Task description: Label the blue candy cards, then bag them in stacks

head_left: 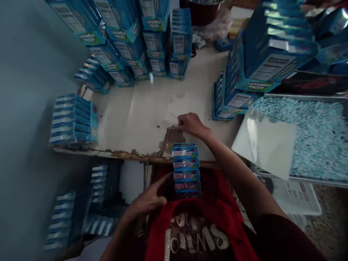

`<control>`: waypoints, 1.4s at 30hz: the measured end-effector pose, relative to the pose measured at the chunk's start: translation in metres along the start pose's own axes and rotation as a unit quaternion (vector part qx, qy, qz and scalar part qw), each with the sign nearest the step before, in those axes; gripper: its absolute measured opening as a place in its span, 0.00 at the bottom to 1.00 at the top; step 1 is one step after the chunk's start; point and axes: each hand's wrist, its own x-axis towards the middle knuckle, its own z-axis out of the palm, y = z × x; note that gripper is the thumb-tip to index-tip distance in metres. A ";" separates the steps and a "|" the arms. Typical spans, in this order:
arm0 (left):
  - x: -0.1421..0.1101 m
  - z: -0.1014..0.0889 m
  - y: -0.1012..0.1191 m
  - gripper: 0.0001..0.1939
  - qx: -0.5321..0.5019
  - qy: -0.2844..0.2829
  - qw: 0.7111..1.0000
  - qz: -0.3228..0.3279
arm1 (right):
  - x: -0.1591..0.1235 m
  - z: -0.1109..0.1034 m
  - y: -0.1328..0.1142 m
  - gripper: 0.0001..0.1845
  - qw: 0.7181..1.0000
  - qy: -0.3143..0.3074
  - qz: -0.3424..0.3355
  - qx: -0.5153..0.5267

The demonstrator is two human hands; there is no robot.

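With the clock face laid over the view, the row of small blue boxes (186,175) is at six o'clock, at the front edge of the worn white table (141,112) and before the red apron (231,221). The boxes stand one behind another, and they carry caramel lettering. The left hand (149,199) is at seven o'clock, beside the row; its thumb and its pointing finger are spread apart, and this finger reaches to the left side of the boxes. The hand is blurred, so I cannot tell if it touches them. The right hand (191,124) is near the centre, above the table and beyond the row. Its fingers are curled into a closed fist; whether something thin is inside, I cannot tell. The tall blue stacks (154,54) are between eleven and twelve o'clock, one more blue stack (241,87) is at two, and a filled blue case (73,119) is at nine. At three o'clock lies the metal tray (307,96) with pale blue pieces (320,137), partly covered by a whitish sheet (269,145).
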 end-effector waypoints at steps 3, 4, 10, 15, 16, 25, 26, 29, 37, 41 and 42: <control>0.026 -0.042 0.051 0.15 0.240 0.203 0.946 0.074 | -0.002 0.014 0.002 0.07 0.999 -0.026 -0.002 0.046; 0.043 -0.052 0.068 0.12 0.317 0.283 0.894 0.145 | -0.003 0.016 0.000 0.08 0.998 -0.030 -0.002 0.052; 0.152 -0.075 0.130 0.15 0.694 0.179 0.649 0.256 | -0.006 0.018 -0.010 0.05 0.998 -0.045 -0.049 0.011; 0.160 -0.070 0.121 0.15 0.745 0.106 0.627 0.202 | -0.014 0.016 -0.003 0.10 0.995 -0.038 -0.059 0.069; 0.156 -0.068 0.115 0.19 0.736 0.123 0.633 0.209 | -0.017 0.014 0.001 0.11 0.994 -0.032 -0.060 0.082; 0.142 -0.046 0.063 0.14 0.652 0.314 0.621 0.301 | -0.098 0.008 0.035 0.06 0.999 0.032 -0.001 0.003; 0.136 -0.042 0.064 0.14 0.643 0.314 0.626 0.310 | -0.106 0.007 0.034 0.06 0.999 0.039 0.010 0.018; 0.114 -0.030 0.077 0.14 0.619 0.283 0.662 0.314 | -0.124 -0.006 0.022 0.06 0.995 0.060 0.049 0.066; 0.065 0.005 0.116 0.07 0.555 0.355 0.692 0.295 | -0.162 -0.042 -0.040 0.08 0.980 0.186 0.066 0.033; 0.064 0.027 0.100 0.06 0.450 0.467 0.693 0.315 | -0.178 -0.014 -0.060 0.11 0.948 0.308 0.082 0.001; 0.066 0.032 0.094 0.07 0.432 0.491 0.681 0.330 | -0.181 -0.005 -0.061 0.11 0.937 0.340 0.074 -0.021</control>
